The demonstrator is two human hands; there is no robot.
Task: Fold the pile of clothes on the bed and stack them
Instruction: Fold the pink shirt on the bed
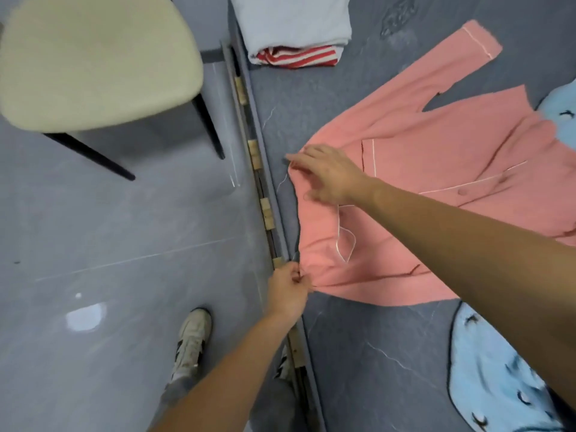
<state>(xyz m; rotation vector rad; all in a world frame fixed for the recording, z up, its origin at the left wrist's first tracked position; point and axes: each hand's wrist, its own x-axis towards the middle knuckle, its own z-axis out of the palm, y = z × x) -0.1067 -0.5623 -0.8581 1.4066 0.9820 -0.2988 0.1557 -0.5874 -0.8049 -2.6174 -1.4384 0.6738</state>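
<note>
Bare forearms, grey trousers (pixel 179 392), white sneakers (pixel 191 339) with black stripes.

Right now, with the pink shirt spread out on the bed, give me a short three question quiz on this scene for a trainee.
1. True or false: the left hand pinches the edge of the pink shirt.
2. Where is the right hand? A) flat on the pink shirt B) on the chair C) lifting the blue garment
3. Fill in: the folded stack shows a red and white ____ piece under a pale one.

Key: 1 true; 2 A; 3 striped.
</note>
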